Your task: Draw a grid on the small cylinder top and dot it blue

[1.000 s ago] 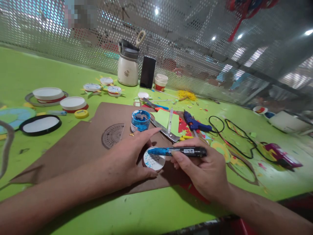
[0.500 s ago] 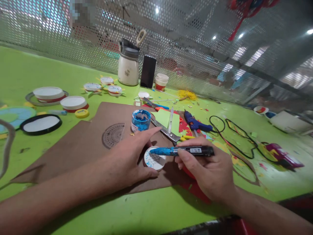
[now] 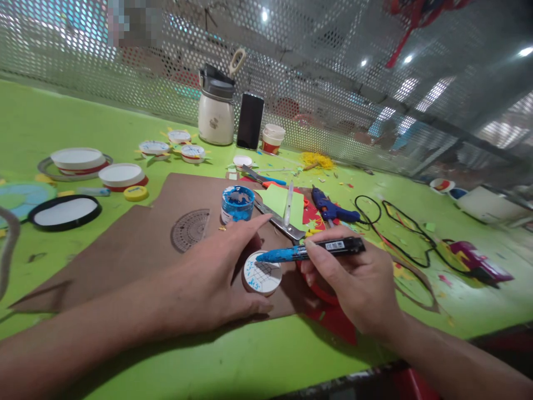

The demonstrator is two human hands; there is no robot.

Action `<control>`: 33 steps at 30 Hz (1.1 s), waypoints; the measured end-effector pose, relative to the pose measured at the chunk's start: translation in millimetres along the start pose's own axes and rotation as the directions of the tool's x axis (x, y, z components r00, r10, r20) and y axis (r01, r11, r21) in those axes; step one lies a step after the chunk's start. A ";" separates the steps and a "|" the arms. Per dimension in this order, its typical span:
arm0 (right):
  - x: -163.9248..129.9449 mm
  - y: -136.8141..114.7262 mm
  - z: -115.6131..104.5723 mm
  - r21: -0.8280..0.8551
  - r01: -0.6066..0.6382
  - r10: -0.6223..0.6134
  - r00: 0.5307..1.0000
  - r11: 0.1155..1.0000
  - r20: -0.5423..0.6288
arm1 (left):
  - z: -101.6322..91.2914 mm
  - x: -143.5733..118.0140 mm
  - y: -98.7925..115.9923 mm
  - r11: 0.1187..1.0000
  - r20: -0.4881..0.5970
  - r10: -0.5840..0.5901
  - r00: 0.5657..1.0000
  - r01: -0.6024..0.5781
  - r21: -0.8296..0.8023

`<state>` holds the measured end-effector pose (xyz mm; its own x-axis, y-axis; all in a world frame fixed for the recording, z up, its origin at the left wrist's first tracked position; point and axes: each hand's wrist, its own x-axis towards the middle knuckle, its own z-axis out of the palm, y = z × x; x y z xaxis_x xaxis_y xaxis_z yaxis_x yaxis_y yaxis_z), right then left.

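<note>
My left hand (image 3: 216, 272) curls around a small white round lid (image 3: 262, 273) lying on brown cardboard (image 3: 137, 244), with thumb and forefinger at its sides. The lid bears thin black grid lines and blue paint specks. My right hand (image 3: 353, 283) grips a black permanent marker (image 3: 316, 250) whose front end is smeared with blue paint. The marker lies almost level, its tip just above the lid's far edge. An open pot of blue paint (image 3: 237, 203) stands on the cardboard just beyond my left hand.
A protractor (image 3: 190, 229), metal ruler (image 3: 278, 221), scissors (image 3: 262, 179) and blue glue gun (image 3: 331, 208) with black cable lie around. White lids (image 3: 120, 175) sit at left. A flask (image 3: 216, 114), phone (image 3: 250, 121) and cup (image 3: 272, 139) stand by the perforated metal screen.
My right hand has drawn the marker slightly right and tilted its rear end up. The left hand stays on the lid.
</note>
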<state>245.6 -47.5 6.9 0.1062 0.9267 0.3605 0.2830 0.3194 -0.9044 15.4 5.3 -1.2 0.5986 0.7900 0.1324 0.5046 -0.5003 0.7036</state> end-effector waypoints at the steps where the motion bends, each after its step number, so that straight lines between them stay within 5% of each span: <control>1: -0.1 0.3 -0.1 0.008 -0.004 0.004 1.000 1.000 -0.003 | -0.6 -0.6 0.1 1.000 0.004 0.017 1.000 -0.017 -0.010; 12: 3.5 -3.0 3.7 -0.020 -0.004 0.004 1.000 1.000 0.023 | 3.4 3.9 -12.1 0.981 0.042 0.107 0.993 -0.098 -0.165; 20: 2.6 2.8 3.9 -0.132 0.148 -0.139 0.987 0.980 0.075 | 3.1 7.3 -11.9 0.992 0.067 0.033 0.997 -0.024 -0.127; 33: 1.4 0.1 2.8 -0.124 0.123 -0.116 0.991 0.985 0.062 | 4.2 3.8 -12.6 0.997 0.021 0.068 0.997 -0.067 -0.023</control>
<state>243.1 -45.6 6.7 0.0134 0.8938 0.4482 0.4104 0.4039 -0.8176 13.9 13.1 -12.5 0.6445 0.7465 0.1652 0.4487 -0.5442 0.7089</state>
